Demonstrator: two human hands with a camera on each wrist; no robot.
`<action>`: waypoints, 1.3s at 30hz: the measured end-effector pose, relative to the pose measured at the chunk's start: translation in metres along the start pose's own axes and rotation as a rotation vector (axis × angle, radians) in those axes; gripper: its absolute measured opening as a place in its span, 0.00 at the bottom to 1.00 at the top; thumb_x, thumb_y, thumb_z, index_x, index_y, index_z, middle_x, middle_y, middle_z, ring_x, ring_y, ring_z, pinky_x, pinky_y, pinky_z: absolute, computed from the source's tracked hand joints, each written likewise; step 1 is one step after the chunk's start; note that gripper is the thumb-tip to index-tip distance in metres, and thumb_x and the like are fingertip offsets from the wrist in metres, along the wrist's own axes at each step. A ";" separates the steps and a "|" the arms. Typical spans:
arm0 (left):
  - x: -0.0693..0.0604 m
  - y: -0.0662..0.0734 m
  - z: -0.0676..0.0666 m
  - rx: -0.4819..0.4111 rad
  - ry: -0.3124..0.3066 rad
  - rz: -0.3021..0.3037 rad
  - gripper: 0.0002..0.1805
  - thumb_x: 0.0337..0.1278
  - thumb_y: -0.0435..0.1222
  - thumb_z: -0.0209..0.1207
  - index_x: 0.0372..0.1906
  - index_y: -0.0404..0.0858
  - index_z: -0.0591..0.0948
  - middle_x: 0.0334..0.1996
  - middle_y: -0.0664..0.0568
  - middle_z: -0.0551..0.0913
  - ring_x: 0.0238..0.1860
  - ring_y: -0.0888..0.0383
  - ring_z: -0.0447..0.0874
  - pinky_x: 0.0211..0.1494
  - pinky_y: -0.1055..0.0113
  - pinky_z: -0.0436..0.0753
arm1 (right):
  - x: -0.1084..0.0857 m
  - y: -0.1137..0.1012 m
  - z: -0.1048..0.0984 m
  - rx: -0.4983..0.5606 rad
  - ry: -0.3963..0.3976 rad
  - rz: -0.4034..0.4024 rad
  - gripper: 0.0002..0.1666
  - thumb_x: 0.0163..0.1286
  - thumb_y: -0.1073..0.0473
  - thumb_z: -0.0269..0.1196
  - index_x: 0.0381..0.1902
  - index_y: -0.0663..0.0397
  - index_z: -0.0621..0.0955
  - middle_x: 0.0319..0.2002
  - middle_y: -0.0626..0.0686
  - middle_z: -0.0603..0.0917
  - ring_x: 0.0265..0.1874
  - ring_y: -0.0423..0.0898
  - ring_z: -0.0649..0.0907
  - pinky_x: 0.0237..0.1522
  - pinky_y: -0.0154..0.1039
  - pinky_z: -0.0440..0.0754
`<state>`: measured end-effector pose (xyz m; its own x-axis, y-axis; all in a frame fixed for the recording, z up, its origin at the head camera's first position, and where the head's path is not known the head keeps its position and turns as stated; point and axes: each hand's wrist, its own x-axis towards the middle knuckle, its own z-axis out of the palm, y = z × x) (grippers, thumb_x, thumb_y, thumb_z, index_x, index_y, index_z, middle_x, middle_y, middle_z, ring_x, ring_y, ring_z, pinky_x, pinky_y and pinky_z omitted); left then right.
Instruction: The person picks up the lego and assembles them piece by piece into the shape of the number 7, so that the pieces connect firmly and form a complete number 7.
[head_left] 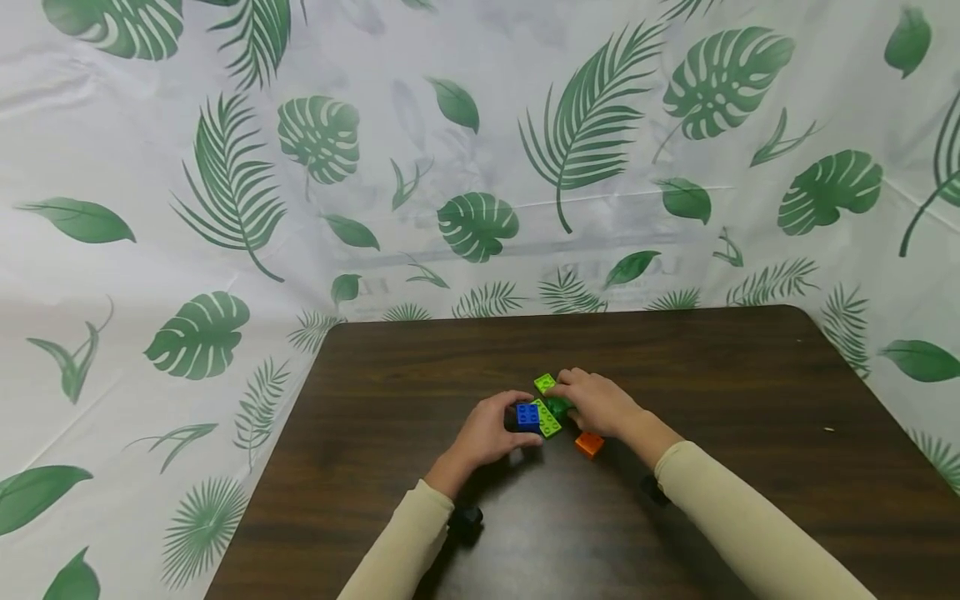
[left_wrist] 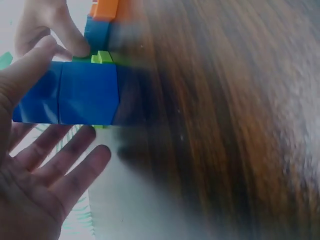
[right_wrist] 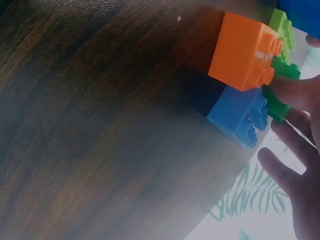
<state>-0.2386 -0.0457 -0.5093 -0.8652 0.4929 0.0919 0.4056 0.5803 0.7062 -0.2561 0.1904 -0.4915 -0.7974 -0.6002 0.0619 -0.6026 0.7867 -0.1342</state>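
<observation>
My left hand [head_left: 487, 429] holds a stack of two blue bricks [head_left: 528, 415] between thumb and fingers; their smooth sides fill the gap in the left wrist view, where the blue bricks [left_wrist: 87, 92] look joined. The right hand [head_left: 600, 404] pinches a dark green brick [right_wrist: 276, 102] with thumb and forefinger. A long lime green brick [head_left: 547, 419] lies between the hands, beside the blue stack. Close under the right hand stands an orange brick [head_left: 589, 444]. Another blue brick [right_wrist: 237, 115] sits next to the orange one, hidden by the right hand in the head view.
A small lime green brick [head_left: 544, 383] lies just beyond the right fingertips. The dark wooden table [head_left: 420, 358] has rounded far corners. Behind it hangs a white leaf-patterned sheet [head_left: 405, 275]. A small pale speck [head_left: 828, 429] is on the right side.
</observation>
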 end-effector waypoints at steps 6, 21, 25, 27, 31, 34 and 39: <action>0.001 0.000 0.003 -0.131 0.045 0.093 0.28 0.51 0.44 0.72 0.58 0.41 0.80 0.51 0.56 0.82 0.45 0.59 0.82 0.44 0.67 0.82 | -0.003 0.005 -0.008 0.108 0.054 0.056 0.29 0.64 0.59 0.69 0.64 0.50 0.77 0.44 0.49 0.74 0.35 0.43 0.75 0.37 0.41 0.80; 0.000 -0.004 0.009 -0.161 0.039 0.070 0.23 0.54 0.43 0.70 0.54 0.40 0.82 0.44 0.52 0.85 0.41 0.61 0.85 0.43 0.70 0.82 | -0.011 0.013 -0.025 0.210 0.147 0.173 0.27 0.67 0.54 0.67 0.63 0.50 0.76 0.55 0.52 0.78 0.46 0.50 0.81 0.47 0.55 0.80; 0.001 -0.005 0.009 -0.169 0.040 0.054 0.22 0.54 0.43 0.71 0.54 0.42 0.82 0.43 0.53 0.86 0.42 0.59 0.85 0.43 0.69 0.83 | -0.010 0.011 -0.028 0.200 0.183 0.182 0.27 0.66 0.53 0.67 0.62 0.49 0.76 0.57 0.53 0.79 0.51 0.51 0.79 0.49 0.56 0.80; 0.001 -0.005 0.009 -0.176 0.042 0.044 0.22 0.53 0.43 0.71 0.53 0.42 0.82 0.43 0.53 0.86 0.41 0.59 0.85 0.43 0.69 0.83 | -0.009 0.009 -0.030 0.216 0.196 0.182 0.27 0.66 0.54 0.67 0.62 0.49 0.76 0.56 0.53 0.79 0.52 0.52 0.79 0.50 0.56 0.79; 0.000 -0.004 0.010 -0.205 0.045 0.033 0.21 0.53 0.42 0.72 0.52 0.41 0.83 0.42 0.52 0.86 0.40 0.60 0.86 0.42 0.69 0.83 | -0.007 0.000 -0.035 0.276 0.232 0.169 0.25 0.64 0.57 0.69 0.59 0.49 0.77 0.54 0.52 0.80 0.50 0.51 0.80 0.52 0.54 0.78; -0.001 -0.003 0.010 -0.223 0.039 0.016 0.21 0.52 0.42 0.72 0.52 0.41 0.83 0.42 0.51 0.86 0.40 0.60 0.86 0.41 0.70 0.83 | -0.006 -0.011 -0.039 0.317 0.249 0.130 0.26 0.62 0.58 0.70 0.57 0.51 0.77 0.52 0.51 0.81 0.49 0.51 0.82 0.52 0.53 0.79; 0.002 -0.003 0.008 -0.245 0.026 -0.004 0.22 0.52 0.41 0.72 0.52 0.40 0.82 0.42 0.52 0.86 0.41 0.59 0.86 0.41 0.71 0.83 | -0.005 -0.028 -0.046 0.366 0.240 0.057 0.26 0.63 0.60 0.69 0.58 0.53 0.77 0.51 0.50 0.82 0.47 0.50 0.83 0.50 0.50 0.81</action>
<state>-0.2390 -0.0410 -0.5166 -0.8749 0.4728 0.1047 0.3218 0.4062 0.8552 -0.2366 0.1780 -0.4424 -0.8401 -0.4727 0.2661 -0.5406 0.6891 -0.4826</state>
